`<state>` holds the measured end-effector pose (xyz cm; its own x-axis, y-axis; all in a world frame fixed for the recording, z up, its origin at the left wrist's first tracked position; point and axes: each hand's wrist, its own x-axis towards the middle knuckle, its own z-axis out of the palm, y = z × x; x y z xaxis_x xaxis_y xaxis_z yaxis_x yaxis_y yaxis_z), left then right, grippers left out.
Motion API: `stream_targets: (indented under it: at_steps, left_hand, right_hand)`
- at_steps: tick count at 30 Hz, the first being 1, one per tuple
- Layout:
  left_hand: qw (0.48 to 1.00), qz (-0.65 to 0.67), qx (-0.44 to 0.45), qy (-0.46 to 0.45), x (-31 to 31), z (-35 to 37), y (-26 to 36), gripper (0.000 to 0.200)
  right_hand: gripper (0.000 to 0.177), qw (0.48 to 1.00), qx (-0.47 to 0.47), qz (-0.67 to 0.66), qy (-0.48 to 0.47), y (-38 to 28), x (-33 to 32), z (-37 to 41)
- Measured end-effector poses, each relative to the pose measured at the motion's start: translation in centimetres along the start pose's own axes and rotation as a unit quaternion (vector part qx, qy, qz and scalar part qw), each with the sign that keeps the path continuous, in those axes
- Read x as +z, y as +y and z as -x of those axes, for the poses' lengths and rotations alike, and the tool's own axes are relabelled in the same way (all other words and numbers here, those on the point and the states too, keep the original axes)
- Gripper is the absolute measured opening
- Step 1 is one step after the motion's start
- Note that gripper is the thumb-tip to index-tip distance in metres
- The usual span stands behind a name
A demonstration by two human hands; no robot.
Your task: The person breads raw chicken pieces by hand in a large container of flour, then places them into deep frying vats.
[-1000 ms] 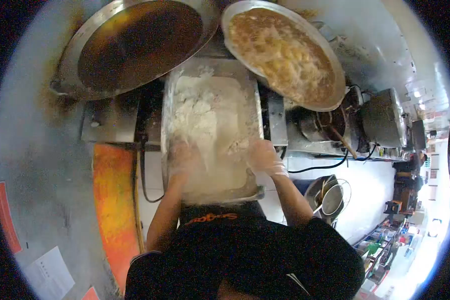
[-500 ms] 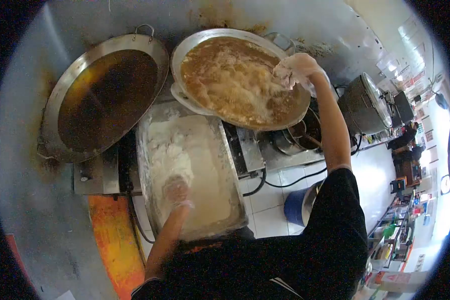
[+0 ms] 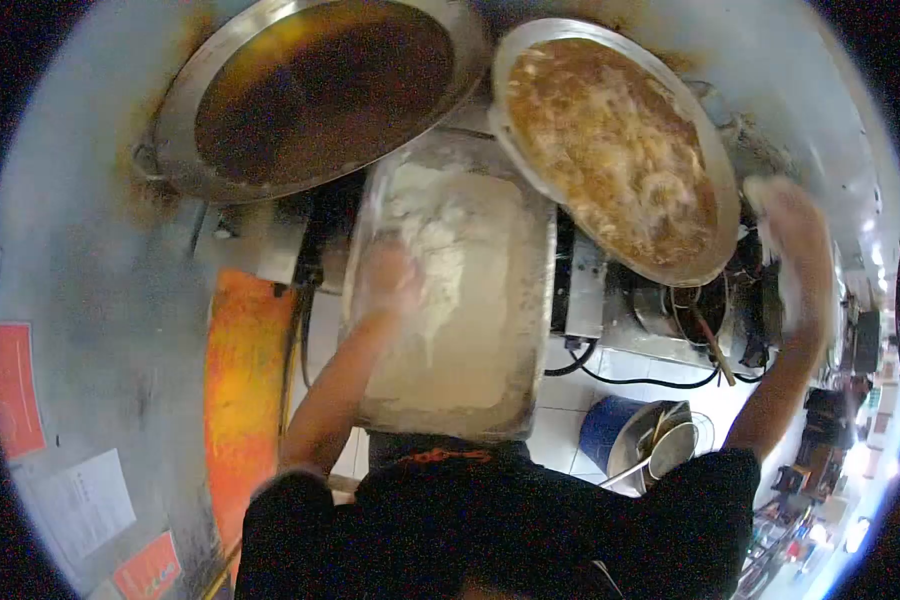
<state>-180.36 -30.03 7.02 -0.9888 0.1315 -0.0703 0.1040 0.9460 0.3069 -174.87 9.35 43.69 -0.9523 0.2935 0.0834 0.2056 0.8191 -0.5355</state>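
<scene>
Delta over the last second: both hands were in the flour tray [image 3: 548, 300]. Then the right hand [image 3: 785, 215] went out over the frying wok [image 3: 500, 120] with a floured lump, and now it's back off the wok, hanging in the air just past its right rim.
- Right fingers [image 3: 770, 195]: heavy motion blur, so I can't tell whether they're spread or closed, or whether anything is in them.
- The left hand [image 3: 390, 280] never left the tray. Left fingers [image 3: 398, 258] are pushed down into the flour [image 3: 470, 330], roughly mid-tray toward the left wall. They're dusted and blurred, so I can't tell the grip.
- Bubbling batch [image 3: 610, 140] fills the frying wok, up and left of the right fingers.

My read: one drop into the oil is done, the right hand is free again, and the left is working the next piece in the flour.

Edges and room:
- Frying wok rim overhangs the tray's far right corner, so anything going from tray to oil has to clear that lip.
- Dark-oil wok [image 3: 180, 115] sits above the left fingers, its rim close to the tray's far left corner.
- Right of the tray it's open down to the floor. Cable [image 3: 620, 378], blue bucket [image 3: 602, 430] and strainers [image 3: 665, 445] sit below the right forearm.
- Left of the left arm there's an orange panel [image 3: 242, 380], then the wall. That side is tight.
</scene>
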Motion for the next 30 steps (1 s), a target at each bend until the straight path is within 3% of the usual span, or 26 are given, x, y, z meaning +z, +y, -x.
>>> stream_targets:
  at_steps: [1,2,3,4,6,7,8,9,11,12,14,16,17,18,20,21,22,24,25,26,27,29,30]
  left_hand:
    - [1.000,0.007,0.022,-0.010,0.5,-2.6,-0.3,0.036]
    - [0.997,-0.019,0.070,0.040,1.4,-4.9,-0.2,0.039]
    - [0.988,-0.045,0.123,0.088,2.8,-6.7,-0.4,0.043]
    - [0.987,-0.042,0.129,0.086,4.5,-9.0,-0.6,0.043]
    - [0.993,-0.054,0.100,-0.045,8.1,-14.2,-1.3,0.050]
    - [0.989,-0.064,0.084,-0.106,8.9,-16.4,-1.6,0.054]
    - [0.981,-0.075,0.069,-0.165,8.6,-17.7,-1.6,0.058]
    - [0.980,-0.083,0.073,-0.166,7.3,-17.3,-1.8,0.058]
    - [0.957,-0.031,0.062,-0.280,3.0,-15.5,-1.6,0.043]
    - [0.967,-0.074,0.094,-0.225,1.6,-14.5,-0.7,0.045]
    - [0.991,0.024,0.038,-0.128,-0.5,-9.2,-0.9,0.037]
    - [0.993,0.058,0.005,-0.102,-5.7,-5.7,-0.6,0.036]
    - [0.990,-0.047,0.053,-0.125,-7.9,-4.5,0.2,0.045]
    - [0.996,0.001,0.016,-0.090,-7.6,-3.2,-0.2,0.043]
    - [0.996,0.054,-0.025,-0.063,-8.1,0.0,-0.4,0.040]
    - [0.992,0.127,-0.012,-0.012,-10.3,2.1,0.1,0.033]
    - [0.980,0.197,-0.004,0.036,-11.0,3.7,0.3,0.028]
    - [0.982,0.188,0.020,-0.006,-5.1,3.9,0.1,0.032]
    - [0.982,0.176,0.057,-0.040,-4.0,4.4,0.7,0.036]
    - [0.994,0.095,0.030,-0.054,-3.3,5.3,0.9,0.037]
    - [0.993,0.098,0.035,-0.051,-3.0,5.6,1.0,0.037]
    - [0.980,0.147,0.080,0.108,-1.7,6.0,-0.1,0.033]
    - [0.981,0.148,0.078,0.101,-0.5,6.3,-1.0,0.033]
  right_hand:
    - [0.024,0.999,-0.014,0.026,-0.032,-1.4,0.0,3.2]
    - [0.024,0.986,0.143,-0.067,-0.060,-5.7,2.0,7.0]
    - [0.024,0.975,0.147,-0.137,-0.095,-7.0,5.0,9.6]
    - [0.029,0.978,0.079,-0.137,-0.139,-6.4,8.3,11.9]
    - [0.038,0.965,-0.149,-0.058,-0.208,-4.0,17.1,13.1]
    - [0.042,0.957,-0.204,-0.037,-0.205,-2.9,22.4,12.0]
    - [0.042,0.966,-0.166,-0.013,-0.196,-1.7,28.3,10.6]
    - [0.042,0.976,-0.079,0.001,-0.203,-3.4,32.0,8.3]
    - [0.047,0.977,-0.048,0.021,-0.207,-1.5,41.7,5.7]
    - [0.046,0.976,-0.064,0.057,-0.199,-1.2,44.4,4.2]
    - [0.045,0.968,-0.096,0.130,-0.191,-1.5,48.2,1.7]
    - [0.045,0.964,-0.115,0.158,-0.183,-3.6,47.4,0.7]
    - [0.051,0.959,-0.136,0.110,-0.224,-4.9,44.0,1.7]
    - [0.058,0.949,-0.154,0.064,-0.267,-4.7,41.7,2.9]
    - [0.059,0.959,-0.234,-0.115,-0.113,-0.4,41.1,4.9]
    - [0.059,0.958,-0.233,-0.111,-0.124,1.0,41.3,5.6]
    - [0.062,0.945,-0.179,-0.238,-0.133,1.9,41.3,6.9]
    - [0.065,0.916,-0.111,-0.360,-0.140,2.2,41.9,8.9]
    - [0.058,0.972,-0.151,-0.106,-0.146,0.3,41.6,10.1]
    - [0.051,0.959,-0.184,0.157,-0.146,-0.7,41.4,11.2]
    - [0.051,0.959,-0.183,0.162,-0.141,-0.5,41.8,11.4]
    - [0.051,0.988,-0.105,0.084,-0.079,0.4,43.2,11.9]
    - [0.051,0.988,-0.101,0.085,-0.084,0.9,42.9,12.4]
